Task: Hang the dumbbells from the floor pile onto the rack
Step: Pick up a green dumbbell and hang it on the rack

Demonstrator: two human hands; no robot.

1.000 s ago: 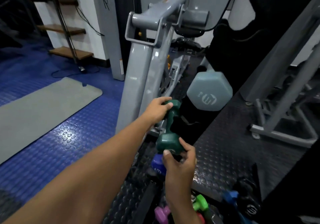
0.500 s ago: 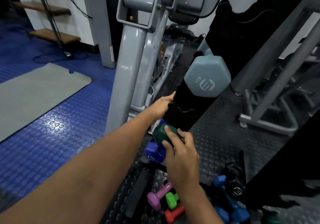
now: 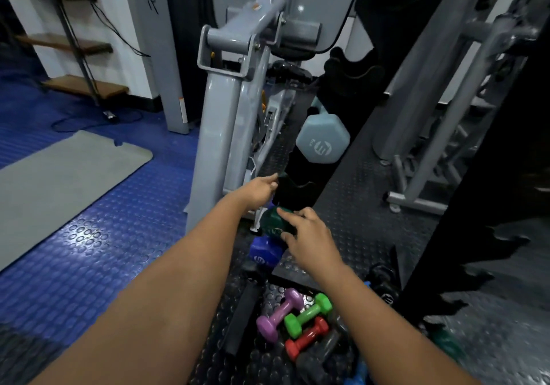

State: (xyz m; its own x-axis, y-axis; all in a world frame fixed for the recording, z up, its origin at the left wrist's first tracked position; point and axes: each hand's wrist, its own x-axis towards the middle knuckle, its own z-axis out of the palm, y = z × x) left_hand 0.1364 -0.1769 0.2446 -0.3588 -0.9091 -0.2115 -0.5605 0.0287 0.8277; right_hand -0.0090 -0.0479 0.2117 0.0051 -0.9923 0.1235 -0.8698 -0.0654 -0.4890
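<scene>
**Green dumbbell at the rack, pile on the studded floor**

The left hand [image 3: 262, 190] reaches to the black rack [image 3: 293, 190], fingers loosely curled at its edge; whether it grips anything cannot be told. The right hand [image 3: 309, 243] is spread, fingertips touching the dark green dumbbell [image 3: 272, 222] sitting low on the rack, above a blue dumbbell [image 3: 265, 252]. A pale blue dumbbell [image 3: 323, 142] hangs higher. Purple [image 3: 278, 314], green [image 3: 308, 314] and red [image 3: 306, 338] dumbbells lie piled on black studded flooring [image 3: 357, 206]. Blue studded flooring [image 3: 104, 236] carries a grey mat [image 3: 59, 179].
</scene>
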